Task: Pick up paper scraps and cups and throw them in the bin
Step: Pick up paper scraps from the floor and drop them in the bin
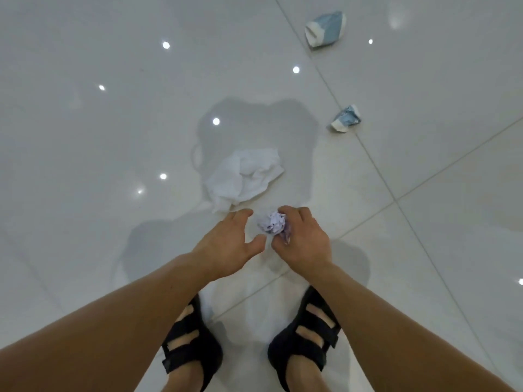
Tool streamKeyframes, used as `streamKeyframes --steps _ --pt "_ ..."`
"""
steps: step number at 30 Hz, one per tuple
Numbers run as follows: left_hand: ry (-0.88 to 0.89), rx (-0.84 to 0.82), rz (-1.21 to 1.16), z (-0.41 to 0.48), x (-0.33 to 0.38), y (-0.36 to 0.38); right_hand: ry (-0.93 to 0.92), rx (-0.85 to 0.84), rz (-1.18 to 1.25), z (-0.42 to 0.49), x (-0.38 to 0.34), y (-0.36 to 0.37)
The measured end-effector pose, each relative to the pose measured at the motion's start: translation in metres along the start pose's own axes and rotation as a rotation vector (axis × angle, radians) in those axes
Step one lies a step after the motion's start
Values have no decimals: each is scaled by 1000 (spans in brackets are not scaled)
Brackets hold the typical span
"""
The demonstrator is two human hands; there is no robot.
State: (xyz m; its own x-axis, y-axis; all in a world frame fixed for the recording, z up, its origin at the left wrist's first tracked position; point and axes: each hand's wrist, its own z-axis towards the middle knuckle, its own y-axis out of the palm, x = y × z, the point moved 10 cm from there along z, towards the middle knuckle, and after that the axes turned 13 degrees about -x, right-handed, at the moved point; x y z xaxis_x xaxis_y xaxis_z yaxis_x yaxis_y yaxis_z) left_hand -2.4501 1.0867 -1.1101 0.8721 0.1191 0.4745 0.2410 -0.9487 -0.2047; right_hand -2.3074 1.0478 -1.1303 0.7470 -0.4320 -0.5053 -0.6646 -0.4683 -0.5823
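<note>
- Reaching down in front of the feet, the right hand (304, 239) holds a small crumpled paper ball (273, 224), whitish with faint purple marks. Its fingers (285, 210) curl over the far side of the ball and the thumb closes on the near side.
- The left hand (229, 241) is just beside the ball, on its left and apart from it. Its fingers are loosely spread and relaxed and hold nothing, and the thumb points toward the right hand.
- Whether the paper ball rests on the floor or is already lifted off it cannot be told from this angle.
- A larger crumpled white sheet (243, 176) lies on the floor just beyond the left fingertips, partly opened out, with folds and a raised edge.
- Two crushed blue-and-white cups lie on their sides, well apart from the hands and up to the right. The far cup (325, 28) is near the top edge of the view. The near cup (345, 118) is closer, just beside a grout line.
- The floor (113, 123) is laid with large, pale, glossy tiles. Thin grey grout lines run diagonally across it and cross at the right of the view.
- The polished tiles show small round lights as bright white spots scattered over the left and centre. A soft grey shadow of the person spreads around the white sheet and the hands.
- Both bare forearms come in from the bottom corners. Below them stand two feet in black strapped sandals, the left sandal (192, 343) and the right sandal (305, 335), set apart on either side of a grout line.
</note>
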Motion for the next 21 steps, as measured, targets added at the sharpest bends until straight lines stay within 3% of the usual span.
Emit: streamKeyframes --steps 3,7,11,14,17,21 --pt "64 17 -293 -18 21 -20 -191 -31 176 -13 -53 -23" --pt "92 94 -412 -41 26 -53 -199 -106 315 -12 -90 -36" --pt "53 220 -437 -55 -10 -83 -280 -138 175 7 -113 -33" --pt "-15 322 -406 -61 -58 -95 -138 -37 -84 47 -99 -33" --pt "-88 348 -349 -63 -106 -90 97 -115 -301 93 -82 -9" --pt "-145 333 -338 -63 -156 -78 198 -193 -411 123 -77 46"
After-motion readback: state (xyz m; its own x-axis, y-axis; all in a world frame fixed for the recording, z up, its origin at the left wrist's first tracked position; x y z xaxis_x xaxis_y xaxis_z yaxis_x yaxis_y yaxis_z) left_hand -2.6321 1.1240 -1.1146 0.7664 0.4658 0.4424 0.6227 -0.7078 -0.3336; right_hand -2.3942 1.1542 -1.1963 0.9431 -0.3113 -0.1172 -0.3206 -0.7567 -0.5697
